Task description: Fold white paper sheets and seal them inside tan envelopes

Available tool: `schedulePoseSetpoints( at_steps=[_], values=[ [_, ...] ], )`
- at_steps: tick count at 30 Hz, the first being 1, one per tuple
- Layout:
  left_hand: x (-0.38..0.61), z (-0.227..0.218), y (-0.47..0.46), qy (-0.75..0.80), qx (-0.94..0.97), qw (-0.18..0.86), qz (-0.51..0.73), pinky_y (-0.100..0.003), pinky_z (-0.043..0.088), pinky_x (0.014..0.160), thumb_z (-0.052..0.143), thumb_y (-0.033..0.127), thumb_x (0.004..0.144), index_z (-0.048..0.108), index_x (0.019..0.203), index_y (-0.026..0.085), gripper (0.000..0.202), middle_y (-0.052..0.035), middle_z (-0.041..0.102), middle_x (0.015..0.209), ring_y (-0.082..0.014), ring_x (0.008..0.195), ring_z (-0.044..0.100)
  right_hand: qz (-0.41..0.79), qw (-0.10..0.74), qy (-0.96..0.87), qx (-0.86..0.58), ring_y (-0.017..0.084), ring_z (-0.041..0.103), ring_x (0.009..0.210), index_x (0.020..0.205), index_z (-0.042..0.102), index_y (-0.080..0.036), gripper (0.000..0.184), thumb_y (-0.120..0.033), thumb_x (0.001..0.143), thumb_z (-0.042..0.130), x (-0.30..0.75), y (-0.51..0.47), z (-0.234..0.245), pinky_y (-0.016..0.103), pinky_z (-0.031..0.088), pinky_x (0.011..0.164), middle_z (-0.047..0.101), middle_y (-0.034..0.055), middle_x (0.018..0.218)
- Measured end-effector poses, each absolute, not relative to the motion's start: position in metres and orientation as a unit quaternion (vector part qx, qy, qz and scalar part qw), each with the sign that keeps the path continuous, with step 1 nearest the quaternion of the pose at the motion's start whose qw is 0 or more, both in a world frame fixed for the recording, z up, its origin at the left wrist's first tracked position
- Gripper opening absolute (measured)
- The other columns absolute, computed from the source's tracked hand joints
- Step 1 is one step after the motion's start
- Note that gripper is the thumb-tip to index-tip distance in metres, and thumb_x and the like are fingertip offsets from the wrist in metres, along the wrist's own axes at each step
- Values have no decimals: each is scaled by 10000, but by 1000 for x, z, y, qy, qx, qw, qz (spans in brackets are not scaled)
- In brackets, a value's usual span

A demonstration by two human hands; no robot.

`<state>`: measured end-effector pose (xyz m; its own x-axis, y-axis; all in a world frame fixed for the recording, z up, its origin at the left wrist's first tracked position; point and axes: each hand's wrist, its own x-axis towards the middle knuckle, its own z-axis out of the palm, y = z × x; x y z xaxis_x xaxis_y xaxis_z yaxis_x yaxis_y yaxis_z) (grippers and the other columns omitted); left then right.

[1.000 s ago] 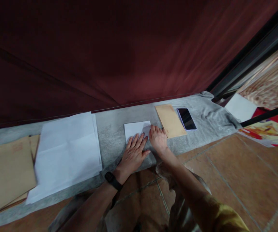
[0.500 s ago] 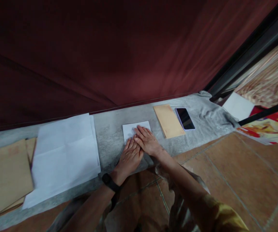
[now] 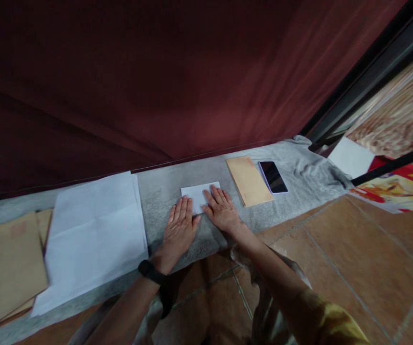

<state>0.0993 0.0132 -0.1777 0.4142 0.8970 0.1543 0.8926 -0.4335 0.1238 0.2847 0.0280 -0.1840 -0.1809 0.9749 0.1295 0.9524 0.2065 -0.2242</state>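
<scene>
A small folded white paper (image 3: 198, 192) lies flat on the grey cloth in front of me. My left hand (image 3: 180, 226) rests flat at its left edge, fingers stretched out, with a dark band on the wrist. Across the paper's right part, my right hand (image 3: 222, 209) lies flat with its fingers spread. Neither hand grips anything. Just right of the paper is a tan envelope (image 3: 250, 181), and beyond it a phone (image 3: 273, 177) with a dark screen.
Large white sheets (image 3: 97, 235) lie to the left, beside brown envelopes (image 3: 8, 268) at the far left. The grey cloth (image 3: 163, 191) covers a narrow bench against a dark red curtain (image 3: 177, 86). A colourful printed box (image 3: 400, 189) stands at the right on the tiled floor (image 3: 364, 249).
My hands were together, the right overlapping the left on the paper. They have moved apart, the left hand sliding left to the paper's edge, and more of the paper shows between them.
</scene>
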Motion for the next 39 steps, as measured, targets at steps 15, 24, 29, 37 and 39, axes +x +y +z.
schedulePoseSetpoints(
  at_steps=[15, 24, 29, 37, 39],
  values=[
    [87, -179, 21, 530, 840, -6, 120, -505, 288, 1219, 326, 353, 1024, 398, 1522, 33, 597, -195, 404, 1582, -311, 1475, 389, 10, 150, -760, -632, 319, 359, 1481, 1538, 428, -170, 571, -437, 1034, 462, 301, 19, -190, 501, 298, 1197, 348, 163, 1623],
    [84, -172, 28, 518, 848, -7, 114, -519, 330, 1187, 460, 390, 999, 466, 1477, 53, 585, -218, 495, 1521, -340, 1416, 462, 10, 153, -781, -605, 345, 334, 1489, 1531, 428, -135, 609, -457, 1018, 490, 308, 18, -180, 573, 241, 1218, 333, 179, 1627],
    [80, -170, 37, 504, 857, 6, 103, -513, 411, 1127, 552, 398, 967, 534, 1429, 112, 544, -199, 531, 1488, -352, 1359, 506, 42, 141, -861, -486, 265, 392, 1464, 1498, 480, -192, 513, -414, 1035, 477, 304, 20, -172, 504, 242, 1245, 418, 105, 1598],
    [79, -167, 44, 448, 887, 22, 108, -490, 412, 1148, 518, 282, 983, 612, 1327, 138, 385, -169, 556, 1473, -307, 1409, 467, 62, 148, -860, -484, 247, 434, 1443, 1495, 486, -182, 493, -386, 1046, 464, 303, 20, -177, 468, 311, 1223, 440, 117, 1581],
    [81, -165, 42, 414, 905, 30, 98, -480, 409, 1154, 456, 183, 982, 625, 1309, 153, 369, -143, 596, 1438, -273, 1379, 508, 65, 151, -859, -485, 239, 433, 1445, 1499, 480, -188, 492, -379, 1046, 467, 303, 21, -177, 467, 313, 1221, 446, 120, 1576]
  ],
)
